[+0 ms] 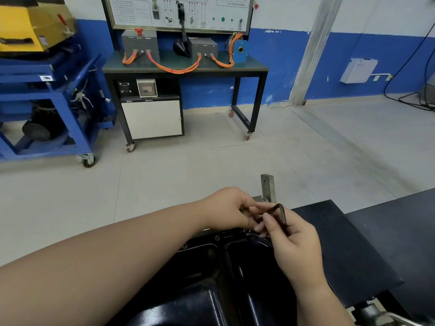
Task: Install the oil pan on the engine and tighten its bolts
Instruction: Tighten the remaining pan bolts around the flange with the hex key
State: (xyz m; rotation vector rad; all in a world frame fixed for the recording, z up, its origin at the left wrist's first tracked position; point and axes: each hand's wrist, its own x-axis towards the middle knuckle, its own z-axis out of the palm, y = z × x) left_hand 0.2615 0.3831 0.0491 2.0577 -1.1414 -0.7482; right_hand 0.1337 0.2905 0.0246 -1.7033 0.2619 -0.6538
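The black oil pan point(211, 290) fills the lower middle of the head view, glossy side up, with bolts point(217, 237) along its far flange. Above that far edge both hands hold a dark L-shaped hex key point(281, 211). My left hand point(229, 208) pinches one end of the key. My right hand point(292, 243) holds the bent part between thumb and fingers. The key's tip and the bolt under it are hidden behind the fingers.
A grey metal bracket point(268, 187) stands upright just beyond the hands. A dark table top point(376, 243) lies to the right. Across the tiled floor stand a wheeled training bench point(183, 67) with orange cables and a blue cart point(47, 114) at left.
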